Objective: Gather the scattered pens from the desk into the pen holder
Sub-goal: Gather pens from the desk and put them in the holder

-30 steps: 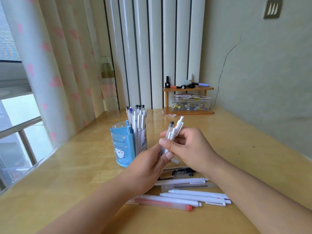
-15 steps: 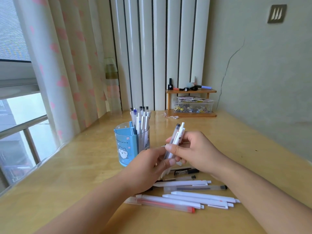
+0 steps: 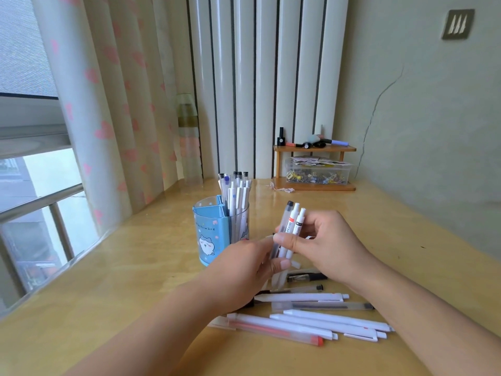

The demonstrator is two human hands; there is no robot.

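Note:
A blue pen holder (image 3: 210,237) with a cartoon cat stands on the wooden desk (image 3: 108,280), with several pens upright in its clear half. Just right of it, both my hands hold a bunch of three pens (image 3: 291,225), tips up. My right hand (image 3: 329,244) pinches the bunch near its middle. My left hand (image 3: 246,270) grips its lower end. Several scattered pens (image 3: 311,316), white, frosted and one black, lie on the desk below my hands.
A small wooden shelf (image 3: 314,149) with a clear box of clips stands at the back against the radiator. A tall clear bottle (image 3: 189,142) stands by the curtain at the back left. The window runs along the desk's left edge.
The bunch of pens has been straightened and my right hand has shifted slightly right on it. The view has tilted a little, so everything sits lower in the frame.

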